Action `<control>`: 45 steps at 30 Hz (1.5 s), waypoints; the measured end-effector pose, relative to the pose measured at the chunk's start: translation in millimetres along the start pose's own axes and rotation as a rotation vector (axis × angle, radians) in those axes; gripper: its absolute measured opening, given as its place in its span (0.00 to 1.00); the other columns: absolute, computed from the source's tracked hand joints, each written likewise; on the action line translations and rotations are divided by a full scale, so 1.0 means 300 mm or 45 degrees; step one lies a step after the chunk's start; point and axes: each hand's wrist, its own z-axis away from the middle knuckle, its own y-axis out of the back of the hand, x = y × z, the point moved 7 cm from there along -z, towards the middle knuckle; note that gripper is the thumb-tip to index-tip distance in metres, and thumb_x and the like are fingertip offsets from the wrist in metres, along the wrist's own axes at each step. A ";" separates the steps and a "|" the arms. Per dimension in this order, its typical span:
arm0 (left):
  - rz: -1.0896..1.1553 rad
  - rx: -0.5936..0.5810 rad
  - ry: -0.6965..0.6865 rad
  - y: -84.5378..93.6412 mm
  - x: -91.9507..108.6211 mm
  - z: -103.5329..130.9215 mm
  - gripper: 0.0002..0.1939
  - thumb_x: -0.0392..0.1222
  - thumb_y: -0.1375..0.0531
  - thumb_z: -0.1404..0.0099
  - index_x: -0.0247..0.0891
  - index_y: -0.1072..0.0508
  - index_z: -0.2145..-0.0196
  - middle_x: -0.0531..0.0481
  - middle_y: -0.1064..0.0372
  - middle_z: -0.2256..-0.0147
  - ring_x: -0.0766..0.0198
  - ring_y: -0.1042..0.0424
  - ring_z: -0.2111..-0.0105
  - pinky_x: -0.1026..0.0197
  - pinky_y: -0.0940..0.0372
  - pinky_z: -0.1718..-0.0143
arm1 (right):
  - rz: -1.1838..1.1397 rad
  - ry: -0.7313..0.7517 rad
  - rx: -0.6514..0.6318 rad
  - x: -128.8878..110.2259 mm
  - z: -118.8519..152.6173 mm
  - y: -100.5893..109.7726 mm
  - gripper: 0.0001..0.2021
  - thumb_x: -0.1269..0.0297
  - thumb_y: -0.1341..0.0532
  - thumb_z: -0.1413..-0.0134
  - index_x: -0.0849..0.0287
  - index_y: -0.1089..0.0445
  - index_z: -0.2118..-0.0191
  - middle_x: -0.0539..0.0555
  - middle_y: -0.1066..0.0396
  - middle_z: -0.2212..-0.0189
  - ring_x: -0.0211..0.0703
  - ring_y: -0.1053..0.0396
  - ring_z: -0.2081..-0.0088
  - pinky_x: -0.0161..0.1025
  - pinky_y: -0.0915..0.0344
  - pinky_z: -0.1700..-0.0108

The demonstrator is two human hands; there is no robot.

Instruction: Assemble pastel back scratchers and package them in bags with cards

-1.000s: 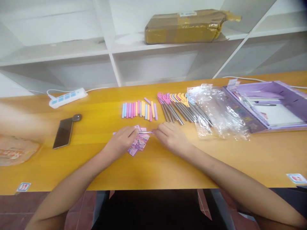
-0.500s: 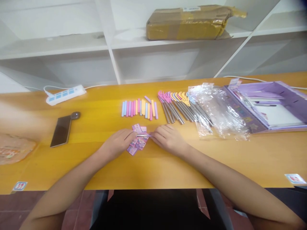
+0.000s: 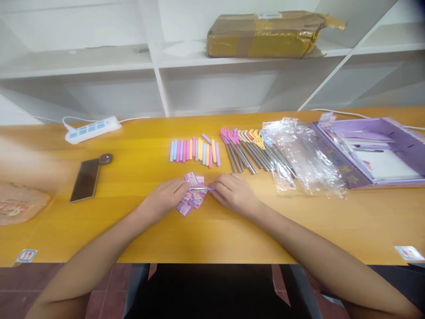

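Observation:
A slim silver rod with a purple end (image 3: 198, 188) spans the gap between my two hands, roughly level. My left hand (image 3: 170, 195) is closed on its left end, fingertips pinched together. On the purple right end, my right hand (image 3: 234, 191) is closed too, its fingers curled over and hiding that part. Beneath the rod lies a loose pile of small purple and pink printed cards (image 3: 186, 207). Beyond my hands, a row of pastel sticks (image 3: 189, 149) lies on the table. To their right are several back scratchers (image 3: 247, 150) with coloured hand-shaped heads and grey rods.
Clear plastic bags (image 3: 307, 155) overlap the rightmost back scratchers, beside an open purple box (image 3: 398, 128). At left are a phone (image 3: 84, 180), a power strip (image 3: 94, 130) and a plastic packet (image 3: 21, 204). A taped carton (image 3: 265, 37) rests on the shelf behind.
The camera view has shifted slightly. Both hands keep their grip on the rod over the cards, with hardly any visible movement.

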 end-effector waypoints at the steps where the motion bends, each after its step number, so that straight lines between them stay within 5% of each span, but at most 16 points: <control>1: -0.011 0.007 0.002 0.003 -0.001 -0.001 0.10 0.29 0.45 0.21 0.34 0.30 0.46 0.39 0.20 0.54 0.53 0.19 0.56 0.53 0.24 0.56 | 0.000 -0.002 0.000 0.000 0.001 0.000 0.04 0.67 0.36 0.25 0.59 0.25 0.56 0.53 0.25 0.66 0.42 0.34 0.63 0.43 0.42 0.59; 10: -0.168 0.054 0.007 0.046 -0.011 -0.009 0.09 0.27 0.42 0.24 0.36 0.26 0.51 0.45 0.22 0.61 0.56 0.24 0.62 0.55 0.30 0.62 | -0.043 -0.016 0.022 0.005 -0.009 0.011 0.04 0.68 0.35 0.26 0.61 0.25 0.56 0.53 0.26 0.66 0.42 0.33 0.64 0.43 0.43 0.59; 28: -0.252 0.244 0.005 0.151 -0.007 -0.043 0.03 0.33 0.37 0.23 0.37 0.25 0.54 0.47 0.23 0.65 0.58 0.27 0.65 0.55 0.35 0.66 | 0.060 0.013 0.038 0.012 -0.097 0.183 0.07 0.71 0.39 0.25 0.59 0.25 0.58 0.52 0.26 0.65 0.43 0.34 0.61 0.43 0.39 0.52; 45: -0.194 0.142 -0.019 0.181 -0.009 -0.012 0.04 0.36 0.38 0.22 0.38 0.26 0.51 0.46 0.22 0.63 0.54 0.24 0.59 0.52 0.28 0.60 | 0.139 -0.049 0.026 0.045 -0.001 0.243 0.04 0.70 0.37 0.26 0.57 0.27 0.57 0.54 0.24 0.62 0.44 0.33 0.61 0.43 0.41 0.56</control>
